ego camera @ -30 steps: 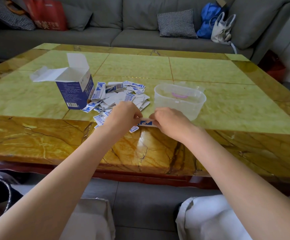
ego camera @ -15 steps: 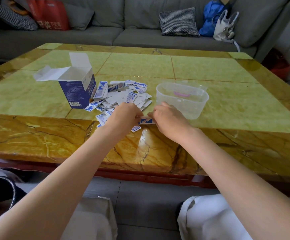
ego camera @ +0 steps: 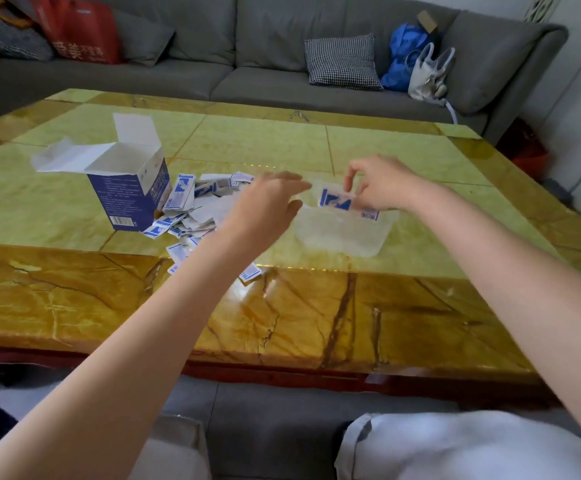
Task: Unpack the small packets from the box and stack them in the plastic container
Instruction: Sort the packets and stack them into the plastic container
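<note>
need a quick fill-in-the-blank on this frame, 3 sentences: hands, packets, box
The right hand pinches blue-and-white packets over the clear plastic ____.
The open blue cardboard box stands to the ____ of the loose packet pile.
The left hand holds ____.

Missing: container; left; nothing

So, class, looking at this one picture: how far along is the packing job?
Done: the box stands open, its packets tipped into a pile on the table. In hand: the right hand pinches a few packets over the plastic container; the left hand hovers open beside it. Left: nearly the whole pile, since the container looks almost empty.
</note>
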A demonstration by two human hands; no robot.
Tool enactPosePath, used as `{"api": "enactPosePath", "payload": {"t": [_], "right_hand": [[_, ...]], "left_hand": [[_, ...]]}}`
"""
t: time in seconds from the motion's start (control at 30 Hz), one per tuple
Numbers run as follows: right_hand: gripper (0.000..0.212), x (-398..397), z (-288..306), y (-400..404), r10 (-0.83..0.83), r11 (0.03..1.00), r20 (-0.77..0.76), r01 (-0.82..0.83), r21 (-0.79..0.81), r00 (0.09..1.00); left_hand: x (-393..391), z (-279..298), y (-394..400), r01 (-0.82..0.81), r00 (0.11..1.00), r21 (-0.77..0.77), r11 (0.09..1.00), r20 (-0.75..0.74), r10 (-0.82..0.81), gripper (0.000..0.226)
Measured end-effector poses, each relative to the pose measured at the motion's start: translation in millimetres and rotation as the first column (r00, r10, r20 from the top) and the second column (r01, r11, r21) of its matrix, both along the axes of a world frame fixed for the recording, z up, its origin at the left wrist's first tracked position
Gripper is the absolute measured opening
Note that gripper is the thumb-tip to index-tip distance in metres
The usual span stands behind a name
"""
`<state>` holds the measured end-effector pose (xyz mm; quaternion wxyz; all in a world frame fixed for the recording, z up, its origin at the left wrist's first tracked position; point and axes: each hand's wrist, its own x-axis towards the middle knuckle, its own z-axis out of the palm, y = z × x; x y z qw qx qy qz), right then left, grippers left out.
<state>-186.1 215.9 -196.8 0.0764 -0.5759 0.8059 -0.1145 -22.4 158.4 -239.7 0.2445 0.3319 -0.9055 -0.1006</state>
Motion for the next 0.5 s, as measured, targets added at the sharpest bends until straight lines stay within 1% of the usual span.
{"api": "enactPosePath", "payload": {"t": [0.03,0.07,0.1,0.2,0.27,0.33,0.5], "right_hand": [[0.022,-2,-2,-4,0.024,0.994,-0.009,-0.023,0.108,1.0],[0.022,-2,-5,-9,0.034,0.985,-0.004,-0.033,0.172,0.999],[0.022,-2,-8,-15,0.032,0.975,0.037,-0.04,0.221,0.999],[0.022,-2,-15,-27,0.017,0.927,0.225,-0.1,0.362,0.974],[0.021,-4,-19,-33,0.022,0.889,0.23,-0.124,0.44,0.973],[0.019,-5,-23,-35,0.038,0.87,0.202,-0.132,0.474,0.979],[0.024,-7,-22,-37,0.095,0.874,0.127,-0.144,0.465,0.987]], "left_hand": [[-3,-5,-1,0.023,0.999,-0.004,1.0,0.043,-0.023,0.036],[-5,-9,-3,0.044,0.997,-0.002,0.999,0.062,-0.044,0.034],[-5,-11,-4,0.054,0.997,0.006,0.999,0.053,-0.054,0.032],[-5,-8,-7,0.053,0.999,0.019,0.998,0.009,-0.053,0.026],[-5,-7,-8,0.068,0.997,0.005,0.998,0.023,-0.068,0.024],[-4,-7,-8,0.086,0.996,0.006,0.996,0.017,-0.086,0.023],[-7,-7,-7,0.084,0.996,0.023,0.996,0.002,-0.084,0.023]]}}
